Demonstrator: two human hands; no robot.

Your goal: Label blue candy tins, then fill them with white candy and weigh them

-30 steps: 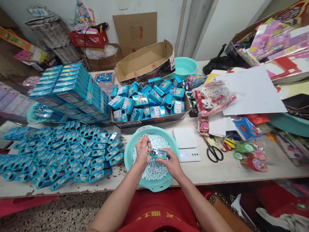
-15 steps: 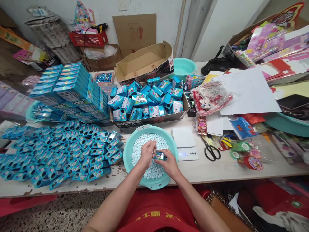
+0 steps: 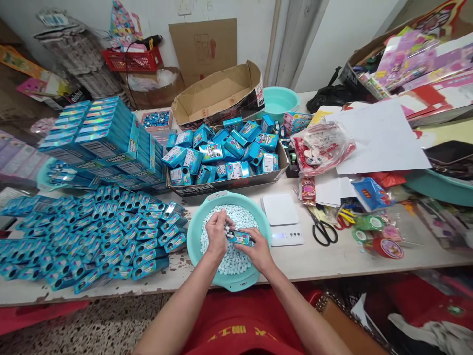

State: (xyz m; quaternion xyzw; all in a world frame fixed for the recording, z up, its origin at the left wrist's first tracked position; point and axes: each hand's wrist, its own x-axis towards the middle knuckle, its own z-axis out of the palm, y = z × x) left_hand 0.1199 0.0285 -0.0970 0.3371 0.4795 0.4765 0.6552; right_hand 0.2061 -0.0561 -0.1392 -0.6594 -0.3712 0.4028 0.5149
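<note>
My right hand (image 3: 257, 247) holds a small blue candy box (image 3: 242, 237) on its side over the turquoise basin (image 3: 194, 231). The box's dark round opening faces left. Close against that opening is my left hand (image 3: 216, 233), fingers curled round a few small white candies; some show at the fingertips. Pale candies (image 3: 236, 266) of the same kind fill the basin below both hands.
Left of the basin, many blue boxes (image 3: 111, 236) lie in rows, with stacked boxes (image 3: 107, 133) behind. A carton (image 3: 229, 183) of loose blue boxes stands beyond. To the right are a white scale (image 3: 281, 209), black scissors (image 3: 321, 230) and tape rolls (image 3: 388, 248).
My left hand has shifted slightly left and turned, so candies now show at its fingers. The box has turned and more of its label and its open end are visible.
</note>
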